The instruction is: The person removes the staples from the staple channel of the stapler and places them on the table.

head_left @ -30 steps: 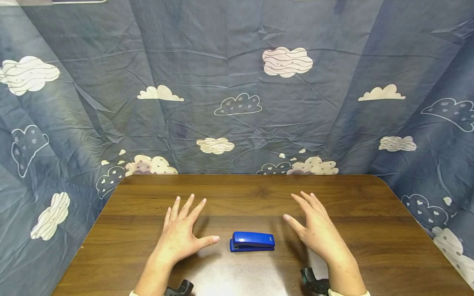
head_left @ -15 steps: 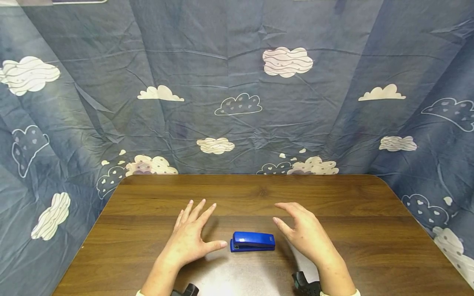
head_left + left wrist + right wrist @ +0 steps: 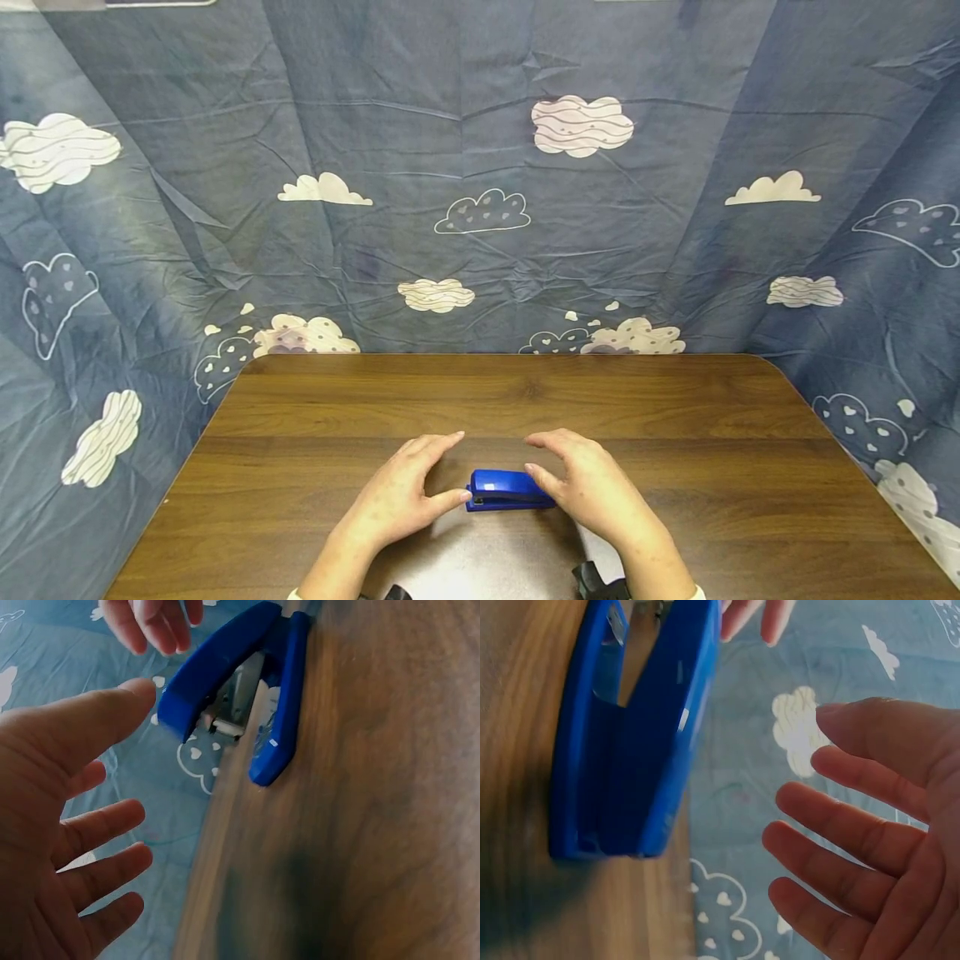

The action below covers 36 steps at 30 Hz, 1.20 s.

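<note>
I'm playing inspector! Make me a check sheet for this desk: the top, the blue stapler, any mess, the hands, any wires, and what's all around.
Surface: brown wood-grain table, with a bright shine near its front.
Job's things: one blue stapler on the table, its top lifted from its base at the end facing the left hand.
Clutter: nothing seen.
Hands: left hand open, thumb close to the stapler, touching or not I can't tell; right hand open, apart from it. A black gadget shows by each wrist.
Cables: nothing seen.
Surroundings: wrinkled blue-grey cloth with cloud pictures, behind and at both sides.
</note>
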### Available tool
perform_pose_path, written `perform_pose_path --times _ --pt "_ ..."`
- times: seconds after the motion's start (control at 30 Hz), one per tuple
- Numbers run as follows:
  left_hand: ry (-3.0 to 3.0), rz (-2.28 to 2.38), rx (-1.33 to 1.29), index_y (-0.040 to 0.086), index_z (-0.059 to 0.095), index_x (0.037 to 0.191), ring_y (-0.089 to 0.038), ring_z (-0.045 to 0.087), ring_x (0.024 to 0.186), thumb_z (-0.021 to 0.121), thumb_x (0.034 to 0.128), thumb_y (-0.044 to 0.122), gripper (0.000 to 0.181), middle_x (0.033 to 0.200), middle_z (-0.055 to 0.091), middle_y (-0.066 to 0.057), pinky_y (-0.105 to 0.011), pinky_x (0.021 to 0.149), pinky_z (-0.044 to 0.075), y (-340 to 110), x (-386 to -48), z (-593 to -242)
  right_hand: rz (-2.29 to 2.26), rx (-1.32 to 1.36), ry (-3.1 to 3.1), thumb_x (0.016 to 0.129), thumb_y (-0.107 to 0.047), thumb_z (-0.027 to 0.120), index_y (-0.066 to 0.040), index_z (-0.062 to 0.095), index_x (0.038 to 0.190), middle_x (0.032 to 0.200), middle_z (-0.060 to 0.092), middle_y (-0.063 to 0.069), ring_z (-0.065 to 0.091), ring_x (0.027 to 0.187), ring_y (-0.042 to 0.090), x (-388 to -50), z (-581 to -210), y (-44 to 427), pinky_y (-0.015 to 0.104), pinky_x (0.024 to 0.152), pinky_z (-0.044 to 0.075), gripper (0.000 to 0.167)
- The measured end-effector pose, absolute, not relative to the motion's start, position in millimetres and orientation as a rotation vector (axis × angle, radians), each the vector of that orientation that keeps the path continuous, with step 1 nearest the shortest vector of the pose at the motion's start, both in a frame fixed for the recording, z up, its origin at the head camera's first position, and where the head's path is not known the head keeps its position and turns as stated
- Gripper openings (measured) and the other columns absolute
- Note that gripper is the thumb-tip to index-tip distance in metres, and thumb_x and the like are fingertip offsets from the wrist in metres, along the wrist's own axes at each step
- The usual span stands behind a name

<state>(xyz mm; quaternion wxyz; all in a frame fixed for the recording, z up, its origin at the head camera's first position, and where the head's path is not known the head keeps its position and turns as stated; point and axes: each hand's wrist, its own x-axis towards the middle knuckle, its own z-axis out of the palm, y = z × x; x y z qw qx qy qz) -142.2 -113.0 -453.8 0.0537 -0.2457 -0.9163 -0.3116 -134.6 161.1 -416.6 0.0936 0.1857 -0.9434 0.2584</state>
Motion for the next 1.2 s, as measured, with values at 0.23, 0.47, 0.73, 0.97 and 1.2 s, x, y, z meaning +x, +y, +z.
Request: perform_pose_path --times 0.23,0.47,0.73,0.97,1.2 --pt "-2.752 -0.957 -0.827 0.014 0.062 0.147 -0.022 0.069 0.125 0.084 0.0910 0.035 0.063 0.134 0.072 -0.004 -0.045 0.107 0.054 -105.5 -141.6 -459.1 0.714 0.679 -2.810 0.091 -0.020 0.083 -0.013 0.076 0.121 0.116 0.079 0.002 0.076 0.110 0.023 -131.7 -420.3 154.1 0.045 0.095 0.060 0.032" --pt "-2.738 -1.017 -0.862 0.011 0.062 0.145 -0.022 0.070 0.118 0.084 0.0912 0.030 0.061 0.129 0.073 -0.007 -0.045 0.102 0.057 -98.4 -138.9 -464.9 0.728 0.723 -2.879 0.092 -0.022 0.082 -0.011 0.073 0.125 0.119 0.077 0.003 0.075 0.111 0.026 -128.1 -421.7 151.2 0.048 0.097 0.059 0.036" --pt "-2.758 -1.004 -0.865 0.010 0.059 0.148 -0.021 0.070 0.112 0.086 0.0898 0.026 0.066 0.125 0.073 -0.004 -0.042 0.100 0.057 -88.9 -136.1 -473.6 0.730 0.831 -2.909 0.091 -0.019 0.083 -0.012 0.073 0.124 0.117 0.076 0.001 0.074 0.110 0.022 -126.3 -428.9 143.9 0.047 0.097 0.058 0.035" --pt "-2.780 -1.038 -0.814 0.010 0.055 0.152 -0.026 0.069 0.120 0.086 0.0891 0.027 0.072 0.129 0.074 -0.009 -0.048 0.104 0.055 -84.7 -135.0 -479.1 0.697 0.819 -2.882 0.088 -0.017 0.084 -0.013 0.072 0.125 0.116 0.076 0.002 0.074 0.108 0.022 -124.9 -431.6 139.2 0.048 0.096 0.059 0.038" --pt "-2.735 -1.010 -0.768 0.010 0.060 0.145 -0.017 0.065 0.100 0.089 0.0852 0.027 0.069 0.114 0.078 -0.001 -0.037 0.091 0.054 -80.3 -136.1 -488.3 0.572 0.764 -2.831 0.082 -0.015 0.089 -0.012 0.073 0.122 0.109 0.077 0.006 0.076 0.100 0.026 -122.0 -437.9 130.4 0.047 0.088 0.062 0.042"
